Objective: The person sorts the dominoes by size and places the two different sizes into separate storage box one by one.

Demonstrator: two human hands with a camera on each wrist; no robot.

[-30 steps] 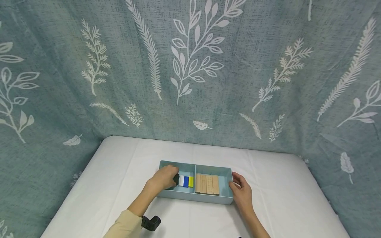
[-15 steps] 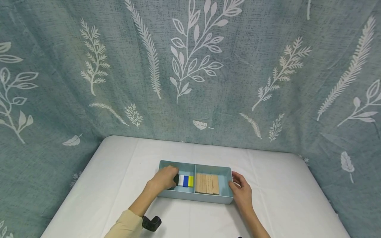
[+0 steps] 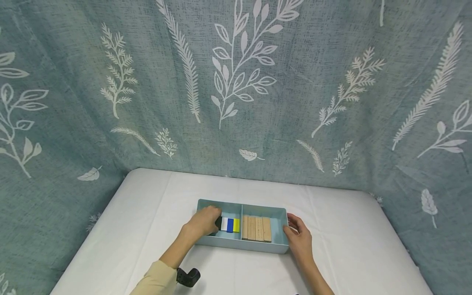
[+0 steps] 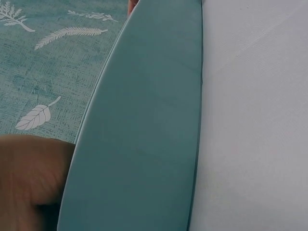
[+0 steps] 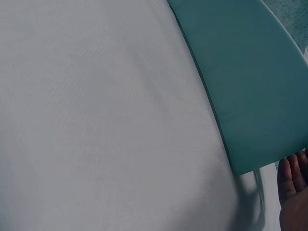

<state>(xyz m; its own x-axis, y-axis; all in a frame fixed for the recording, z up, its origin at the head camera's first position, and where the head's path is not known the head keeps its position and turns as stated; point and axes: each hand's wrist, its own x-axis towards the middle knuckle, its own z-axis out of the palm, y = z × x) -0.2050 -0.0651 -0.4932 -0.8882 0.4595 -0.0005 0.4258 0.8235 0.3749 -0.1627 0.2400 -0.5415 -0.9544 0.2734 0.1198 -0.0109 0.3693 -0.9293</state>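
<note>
Head: blocks (image 3: 230,224) inside tray (image 3: 246,244); wrists: only tray's outer wall

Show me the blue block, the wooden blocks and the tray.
blue block (image 3: 230,225), head view, its top face.
wooden blocks (image 3: 256,228), head view, middle of the row.
tray (image 3: 243,246), head view, near wall.

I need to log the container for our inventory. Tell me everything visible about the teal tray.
The teal tray is a shallow rectangular bin, seemingly plastic, split by a divider into two compartments. It sits flat on the white table. The left compartment holds coloured blocks, the right one wooden blocks. The left hand reaches into its left end; the right hand rests against its right end.
</note>
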